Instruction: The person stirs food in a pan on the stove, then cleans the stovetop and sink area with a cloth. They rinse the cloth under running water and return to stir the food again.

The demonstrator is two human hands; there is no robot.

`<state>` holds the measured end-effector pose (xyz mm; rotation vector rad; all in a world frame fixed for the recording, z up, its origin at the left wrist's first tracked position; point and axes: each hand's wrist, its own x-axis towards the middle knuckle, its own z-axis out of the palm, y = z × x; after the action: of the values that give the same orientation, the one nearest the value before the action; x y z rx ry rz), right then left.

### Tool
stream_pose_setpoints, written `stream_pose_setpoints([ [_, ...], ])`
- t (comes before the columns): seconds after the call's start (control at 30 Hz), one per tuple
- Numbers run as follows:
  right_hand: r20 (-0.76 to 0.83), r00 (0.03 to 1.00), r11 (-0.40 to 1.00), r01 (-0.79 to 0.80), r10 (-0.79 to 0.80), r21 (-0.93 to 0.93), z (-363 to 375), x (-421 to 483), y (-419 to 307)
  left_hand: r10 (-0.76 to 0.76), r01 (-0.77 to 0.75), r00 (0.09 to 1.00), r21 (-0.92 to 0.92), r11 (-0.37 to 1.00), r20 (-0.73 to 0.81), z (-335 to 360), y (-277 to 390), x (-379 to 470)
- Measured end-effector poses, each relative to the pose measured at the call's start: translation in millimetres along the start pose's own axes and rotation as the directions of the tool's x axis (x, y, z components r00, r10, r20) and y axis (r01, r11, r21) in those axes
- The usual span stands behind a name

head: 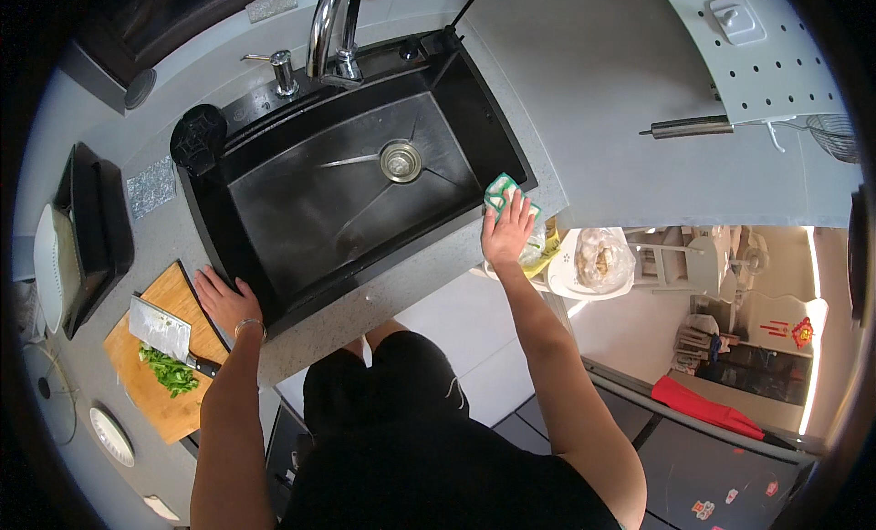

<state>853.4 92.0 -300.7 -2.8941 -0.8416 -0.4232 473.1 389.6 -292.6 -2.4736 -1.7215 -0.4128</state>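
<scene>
My right hand [508, 236] presses a white cloth with green trim [501, 186] onto the front right corner of the black sink [356, 277], fingers spread over it. The basin holds a round metal drain [400, 162]. My left hand [226, 303] rests palm down, holding nothing, at the sink's left rim beside a wooden cutting board [154, 410]. On that board lie a cleaver [161, 323] and a pile of chopped green leaves [168, 371]. The cleaver's black handle points toward my left forearm.
A chrome faucet [328, 37] and soap dispenser [282, 73] stand behind the sink. At left are a black rack [96, 236] and a white ridged dish [111, 436]. A whisk [691, 128] hangs at right. Beyond the counter end, a white tray [564, 277] carries a bagged item.
</scene>
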Motion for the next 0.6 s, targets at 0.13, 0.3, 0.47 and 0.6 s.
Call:
stream_pose_setpoints([
  [0.13, 0.039, 0.999, 1.0, -0.012, 0.011, 0.012, -0.5, -1.4, -0.1, -0.013, 0.013, 1.0, -0.026, 1.0, 0.019, -4.1, -1.4, -1.7],
  [0.3, 0.03, 0.999, 1.0, -0.015, 0.015, 0.013, 1.7, -0.4, -1.1, -0.054, 0.057, 0.997, -0.044, 0.997, 0.061, -8.6, -0.3, -0.3],
  [0.47, 0.009, 1.0, 0.999, 0.014, -0.014, 0.042, 1.1, -1.5, 4.8, -0.09, 0.095, 0.991, -0.049, 0.994, 0.094, -12.1, 2.8, -0.3],
  [0.6, -0.005, 0.988, 0.983, 0.152, -0.152, 0.102, 3.6, 22.0, 18.8, -0.087, 0.091, 0.993, -0.05, 0.995, 0.08, -11.2, 4.4, 2.6],
])
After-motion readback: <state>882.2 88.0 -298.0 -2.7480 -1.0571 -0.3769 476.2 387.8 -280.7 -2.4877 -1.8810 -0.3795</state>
